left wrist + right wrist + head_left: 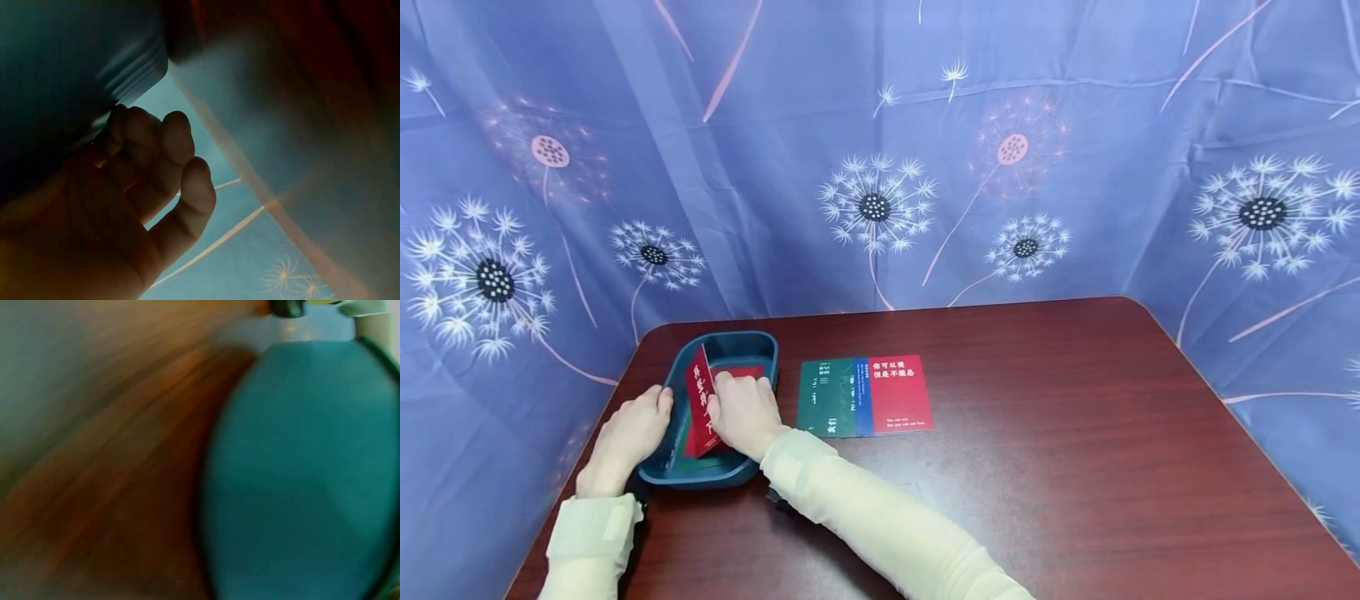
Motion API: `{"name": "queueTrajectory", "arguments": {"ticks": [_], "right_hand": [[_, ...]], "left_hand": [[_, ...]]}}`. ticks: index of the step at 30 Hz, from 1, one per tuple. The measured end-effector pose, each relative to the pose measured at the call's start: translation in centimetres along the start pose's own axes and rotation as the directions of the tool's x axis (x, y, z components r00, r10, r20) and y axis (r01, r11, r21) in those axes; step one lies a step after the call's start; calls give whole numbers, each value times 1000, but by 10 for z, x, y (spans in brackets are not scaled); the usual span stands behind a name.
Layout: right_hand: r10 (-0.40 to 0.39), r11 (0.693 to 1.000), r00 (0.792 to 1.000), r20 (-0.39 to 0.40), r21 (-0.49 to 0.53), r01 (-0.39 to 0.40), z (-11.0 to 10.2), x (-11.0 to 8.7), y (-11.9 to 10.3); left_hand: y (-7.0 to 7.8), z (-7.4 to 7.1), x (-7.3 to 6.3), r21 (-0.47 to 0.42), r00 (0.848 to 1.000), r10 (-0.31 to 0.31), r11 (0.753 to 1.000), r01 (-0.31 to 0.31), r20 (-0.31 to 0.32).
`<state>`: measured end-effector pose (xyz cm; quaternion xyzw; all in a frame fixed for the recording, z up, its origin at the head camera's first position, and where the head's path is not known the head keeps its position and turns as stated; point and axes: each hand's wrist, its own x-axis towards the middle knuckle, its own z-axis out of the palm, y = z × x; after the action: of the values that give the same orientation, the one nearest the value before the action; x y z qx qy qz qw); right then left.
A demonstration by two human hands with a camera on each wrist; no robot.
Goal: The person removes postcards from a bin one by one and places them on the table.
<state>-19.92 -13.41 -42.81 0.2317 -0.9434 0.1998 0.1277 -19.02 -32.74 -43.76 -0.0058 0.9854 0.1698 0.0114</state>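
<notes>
Tray of dark blue colour stands on the brown table. At its left side is the left hand, which grips the rim with fingers bent against the outer wall. Inside the tray, the right hand is closed and pinches a red card, raised on its edge; the fingertips are partly hidden. Right of the tray, overlapping green, blue and red cards lie flat.
</notes>
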Motion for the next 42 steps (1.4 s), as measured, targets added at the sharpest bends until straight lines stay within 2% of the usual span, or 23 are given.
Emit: {"name": "queueTrajectory", "arguments": {"ticks": [3,6,9,13,18,22,29,33,40,41,42], "right_hand": [[-2,1000,1000,-8,19,2,-9,-1,-3],[51,997,999,8,66,-51,-20,-2,-3],[106,982,993,44,155,-112,-33,-3,0],[151,940,985,80,298,-168,-47,-8,12],[190,877,981,43,442,-189,-59,-16,38],[223,811,974,32,549,-203,-68,-23,59],[290,769,957,14,592,-242,-87,-35,97],[344,705,938,46,647,-290,-97,-41,117],[433,504,890,144,780,-371,-113,-50,147],[437,478,886,154,795,-374,-114,-51,151],[442,471,883,158,797,-378,-115,-52,155]], "left_hand": [[0,-1,0,3,1000,2,1000,-2,-5],[1,-1,0,-3,1000,-2,1000,2,0],[0,-1,-2,-6,1000,-8,1000,8,8],[-1,0,-3,-5,1000,-10,1000,10,0],[0,0,-2,-10,1000,2,1000,-2,-25],[0,1,-2,-9,999,1,1000,-2,-36],[1,4,-1,-12,1000,-3,1000,3,-22],[1,3,0,-11,1000,0,1000,-1,-17],[2,1,1,-12,1000,-1,1000,0,-15],[1,0,0,-11,1000,-2,1000,2,-14],[1,1,0,-10,1000,-4,1000,4,-14]]}}
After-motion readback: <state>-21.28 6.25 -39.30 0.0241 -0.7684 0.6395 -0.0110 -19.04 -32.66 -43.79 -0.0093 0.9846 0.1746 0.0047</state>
